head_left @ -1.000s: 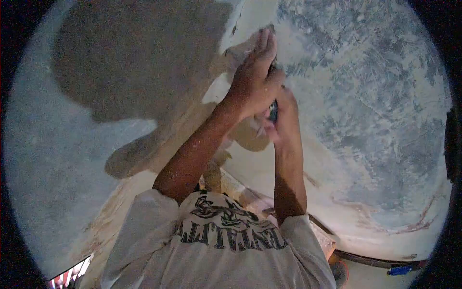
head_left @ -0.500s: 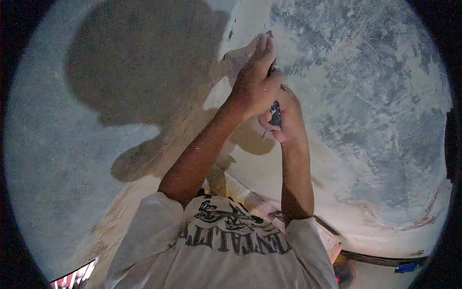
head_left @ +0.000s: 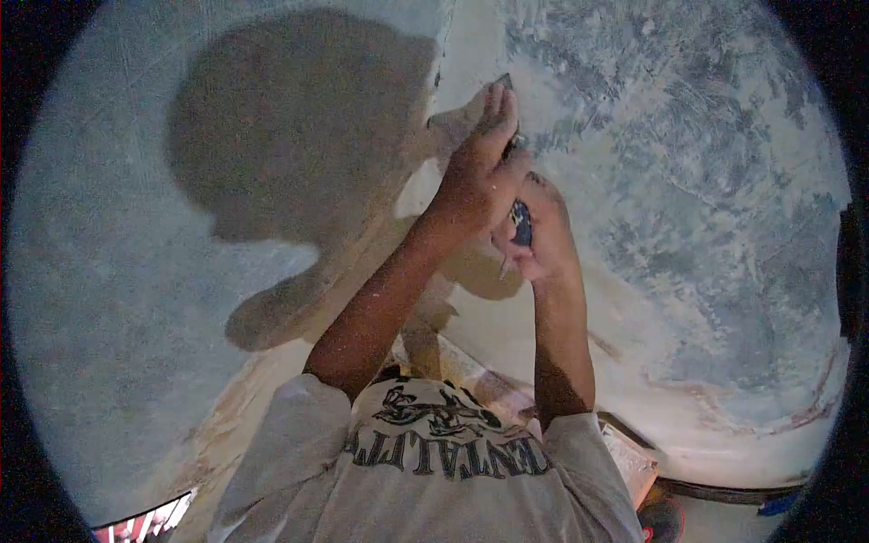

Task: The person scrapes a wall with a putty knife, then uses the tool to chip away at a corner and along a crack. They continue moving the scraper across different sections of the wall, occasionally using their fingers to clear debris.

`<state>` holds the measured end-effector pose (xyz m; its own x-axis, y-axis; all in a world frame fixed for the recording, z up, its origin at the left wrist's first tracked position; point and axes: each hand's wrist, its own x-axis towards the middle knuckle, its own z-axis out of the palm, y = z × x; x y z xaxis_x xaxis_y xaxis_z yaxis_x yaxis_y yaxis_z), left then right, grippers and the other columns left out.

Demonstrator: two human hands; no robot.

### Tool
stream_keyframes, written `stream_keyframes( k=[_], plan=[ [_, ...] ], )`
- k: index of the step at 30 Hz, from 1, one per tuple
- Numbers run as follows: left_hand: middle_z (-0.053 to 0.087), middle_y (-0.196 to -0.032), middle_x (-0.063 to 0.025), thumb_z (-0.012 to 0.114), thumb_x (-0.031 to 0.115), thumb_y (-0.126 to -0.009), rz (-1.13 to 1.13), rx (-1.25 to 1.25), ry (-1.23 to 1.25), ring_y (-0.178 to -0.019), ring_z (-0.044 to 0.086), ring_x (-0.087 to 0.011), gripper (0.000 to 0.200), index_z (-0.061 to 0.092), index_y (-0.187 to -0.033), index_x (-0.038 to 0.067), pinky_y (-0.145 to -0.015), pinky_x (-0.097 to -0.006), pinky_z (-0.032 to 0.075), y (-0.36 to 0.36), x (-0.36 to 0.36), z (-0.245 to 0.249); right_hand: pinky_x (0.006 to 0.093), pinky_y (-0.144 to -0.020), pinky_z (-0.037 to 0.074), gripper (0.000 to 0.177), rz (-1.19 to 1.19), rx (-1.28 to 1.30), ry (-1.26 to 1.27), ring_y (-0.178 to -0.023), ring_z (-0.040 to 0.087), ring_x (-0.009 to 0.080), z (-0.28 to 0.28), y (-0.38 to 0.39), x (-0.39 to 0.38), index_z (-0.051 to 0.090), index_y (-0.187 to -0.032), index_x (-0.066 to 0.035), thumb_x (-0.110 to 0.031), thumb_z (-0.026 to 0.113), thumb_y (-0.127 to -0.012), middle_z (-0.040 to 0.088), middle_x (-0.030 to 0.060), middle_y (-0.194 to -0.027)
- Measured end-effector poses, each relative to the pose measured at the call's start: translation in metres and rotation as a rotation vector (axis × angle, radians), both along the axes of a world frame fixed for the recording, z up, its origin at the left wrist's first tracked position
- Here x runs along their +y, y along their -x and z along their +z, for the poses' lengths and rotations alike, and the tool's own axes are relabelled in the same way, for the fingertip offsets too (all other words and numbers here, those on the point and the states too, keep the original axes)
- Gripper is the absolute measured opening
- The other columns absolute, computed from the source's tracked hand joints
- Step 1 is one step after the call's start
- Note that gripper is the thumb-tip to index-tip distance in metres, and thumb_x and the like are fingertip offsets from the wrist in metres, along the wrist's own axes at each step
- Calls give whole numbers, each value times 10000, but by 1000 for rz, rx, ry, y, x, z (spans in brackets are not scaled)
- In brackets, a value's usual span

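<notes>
Shirt front, well below fingers in view: dk. caps, upside down, approx. "ENTALITY"; end letters partly lost in folds, exact spelling unclear.

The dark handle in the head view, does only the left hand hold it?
No, the right hand grips the dark handle, while the left hand is higher in the picture.

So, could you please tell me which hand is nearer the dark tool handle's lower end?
Right: the right hand is around the dark tool handle's lower end; the left hand is farther up.
</notes>
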<state>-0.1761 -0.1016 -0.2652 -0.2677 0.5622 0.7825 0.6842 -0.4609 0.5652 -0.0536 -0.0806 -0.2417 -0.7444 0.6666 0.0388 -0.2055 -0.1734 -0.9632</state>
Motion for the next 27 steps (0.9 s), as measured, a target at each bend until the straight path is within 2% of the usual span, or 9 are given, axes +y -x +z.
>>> stream_keyframes(
  k=[2, 4, 9, 10, 13, 16, 19, 22, 27],
  plan=[
    [202, -1490, -381, 512, 131, -885, 144, 391, -92, -1424, 165, -476, 658, 255, -1420, -151, -1182, -442, 150, 22, 2, -9, 210, -306, 256, 251, -48, -5, 61, -371, 424, 70, 13, 4, -13, 562, -817, -61, -290, 558, -921, 532, 28, -579],
    [204, -1486, -387, 521, 132, -882, 178, 480, -79, -1422, 176, -477, 673, 242, -1427, -148, -1179, -442, 158, 28, 4, -4, 209, -305, 259, 245, 21, 17, 80, -373, 425, 70, 2, 9, -4, 565, -853, -56, -290, 553, -924, 534, 28, -580],
    [169, -1498, -387, 556, 183, -875, 50, 1, 112, -1433, 159, -466, 756, 181, -1447, -141, -1173, -430, 177, -2, 1, -1, 220, -324, 285, 235, 61, -73, -48, -383, 423, 67, -7, -10, 7, 553, -915, -55, -289, 535, -934, 533, 23, -581],
    [431, -1357, -370, 577, 215, -871, 176, 41, 58, -1315, 436, -413, 788, 176, -1455, -130, -1081, -407, 346, -6, 4, -5, 223, -346, 310, 228, 51, -140, -141, -401, 435, 68, 4, -16, 3, 551, -930, -55, -283, 540, -930, 533, 18, -587],
    [634, -1060, -247, 580, 222, -885, -72, -381, 161, -1010, 632, -300, 778, 184, -1468, -106, -896, -366, 471, -22, -6, 1, 223, -453, 386, 188, 92, -158, -345, -502, 487, 64, -3, -26, 20, 552, -978, -48, -217, 580, -901, 554, 10, -663],
    [645, -834, -132, 594, 202, -889, -66, -424, 48, -773, 626, -202, 747, 219, -1467, -86, -731, -332, 494, -28, -6, -1, 294, -598, 467, 269, 12, -221, -634, -655, 586, 157, -4, -38, 29, 544, -1080, -49, -169, 624, -853, 628, 69, -804],
    [671, -937, -134, 603, 198, -907, -189, -463, 34, -826, 631, -181, 648, 319, -1421, -75, -762, -327, 503, -25, -7, 4, 358, -697, 501, 373, -110, -231, -872, -753, 644, 238, 3, -50, 25, 532, -1170, -58, -162, 654, -833, 670, 122, -887],
    [677, -1029, -123, 628, 212, -912, -477, -859, 89, -834, 638, -176, 532, 428, -1331, -49, -781, -332, 517, -32, -19, 23, 388, -703, 509, 451, -188, -152, -1003, -773, 666, 281, 16, -57, 27, 522, -1254, -82, -170, 665, -835, 683, 150, -924],
    [614, -1216, -147, 662, 230, -900, -241, -751, -14, -1049, 607, -245, 574, 420, -1360, -13, -901, -388, 491, -25, -6, 19, 369, -679, 520, 618, -276, -571, -1360, -695, 645, 286, 81, -76, 9, 489, -1390, -167, -32, 638, -806, 653, 159, -896]
  ],
)
